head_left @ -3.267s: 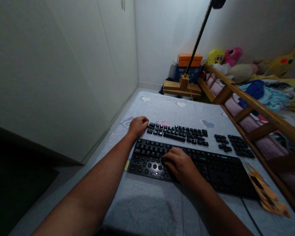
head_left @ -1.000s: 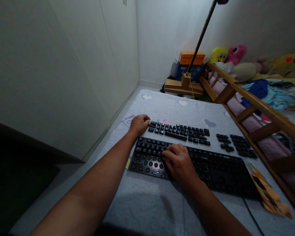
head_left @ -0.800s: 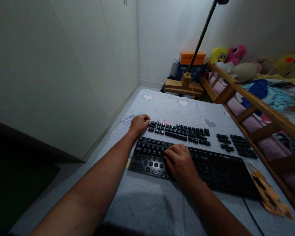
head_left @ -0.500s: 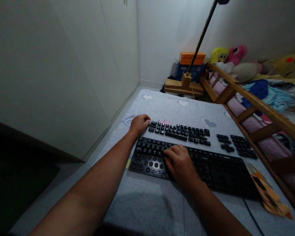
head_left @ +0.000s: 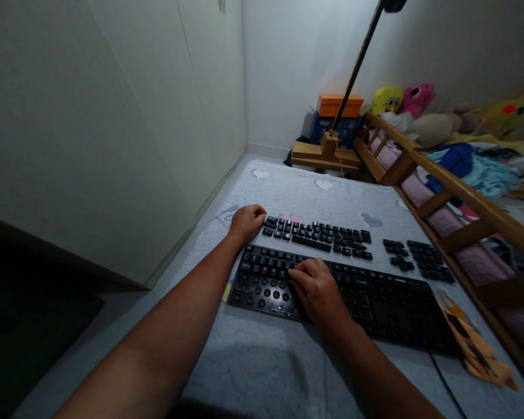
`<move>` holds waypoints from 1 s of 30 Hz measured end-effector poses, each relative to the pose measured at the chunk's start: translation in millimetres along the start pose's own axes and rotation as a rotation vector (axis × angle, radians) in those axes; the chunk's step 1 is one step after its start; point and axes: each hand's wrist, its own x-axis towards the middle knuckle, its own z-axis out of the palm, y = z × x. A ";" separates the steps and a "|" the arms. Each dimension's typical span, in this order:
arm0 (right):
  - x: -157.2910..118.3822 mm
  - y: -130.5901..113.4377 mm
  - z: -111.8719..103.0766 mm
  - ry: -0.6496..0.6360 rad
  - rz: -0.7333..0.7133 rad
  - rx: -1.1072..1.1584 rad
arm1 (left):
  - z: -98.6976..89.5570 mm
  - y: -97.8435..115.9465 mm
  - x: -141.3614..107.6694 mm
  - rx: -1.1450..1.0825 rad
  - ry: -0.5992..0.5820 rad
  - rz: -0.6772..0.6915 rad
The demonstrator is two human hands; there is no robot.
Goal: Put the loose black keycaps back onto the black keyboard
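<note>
A black keyboard [head_left: 266, 299] lies across the grey-blue cloth, with keycaps on its upper left rows and bare round key seats below them. My right hand [head_left: 317, 288] rests over its middle, fingers pressed together on the keys; whatever they pinch is hidden. Beyond the keyboard, loose black keycaps [head_left: 312, 242] lie in rows. At their left end is my left hand [head_left: 248, 222], its fingers closed beside the end keycaps; anything between the fingertips is too small to make out. More loose keycaps [head_left: 428, 260] form groups at the right.
An orange cloth or glove [head_left: 484, 355] with dark tools lies right of the keyboard, near its cable [head_left: 448, 384]. A wooden bed rail [head_left: 467, 195] runs along the right. A stand on a wooden base [head_left: 325, 152] is behind. A white cabinet [head_left: 126, 134] stands left.
</note>
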 end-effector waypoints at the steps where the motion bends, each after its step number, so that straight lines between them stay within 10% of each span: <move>1: 0.1 -0.2 0.1 0.003 0.002 0.000 | -0.1 0.1 0.1 0.002 0.000 0.001; 30: -1.3 0.7 -3.7 0.197 0.026 0.227 | 0.6 -1.8 0.9 0.018 -0.006 0.002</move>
